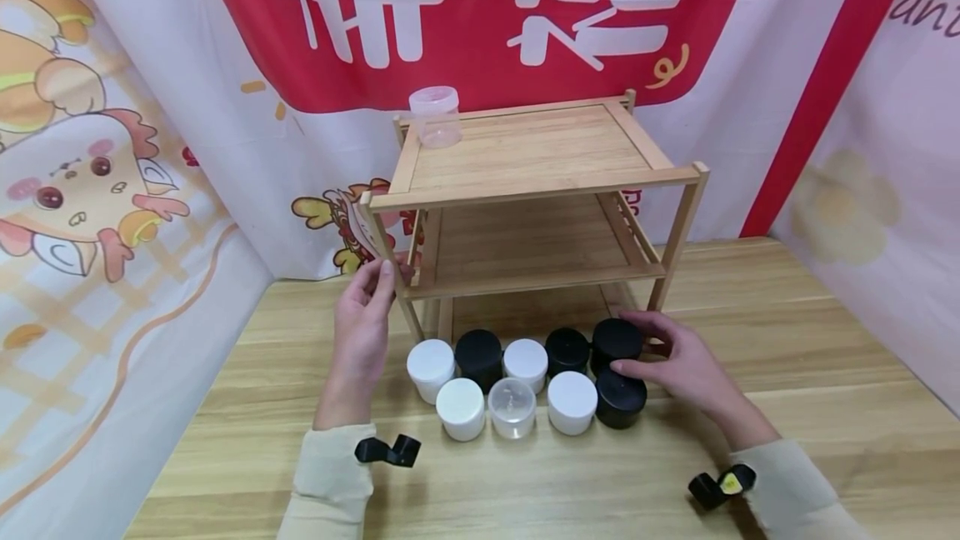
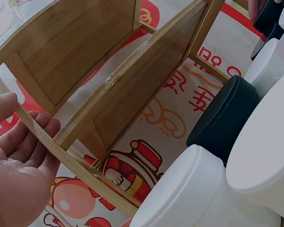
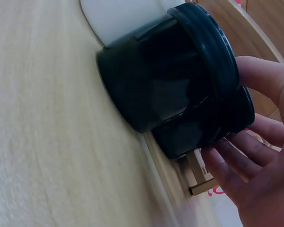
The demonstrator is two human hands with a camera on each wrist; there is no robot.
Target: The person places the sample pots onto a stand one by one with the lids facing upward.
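Observation:
My left hand (image 1: 367,298) holds the front left post of a wooden three-tier shelf (image 1: 525,190), thumb on one side and fingers behind it. In the left wrist view the thumb and curled fingers straddle the post (image 2: 42,135). My right hand (image 1: 678,361) is around the rear black jar (image 1: 617,340) at the right end of the two rows. Its fingers are on the jar's far side, and its thumb lies over the lid of the front black jar (image 1: 621,400). The right wrist view shows the front jar (image 3: 156,71) largely covering the rear one.
Several white jars, such as one (image 1: 431,369) at the left end, and more black jars stand close together before the shelf. A clear jar (image 1: 512,411) is in the front row. Another clear jar (image 1: 437,119) stands on the top tier. A printed cloth (image 1: 720,132) hangs behind.

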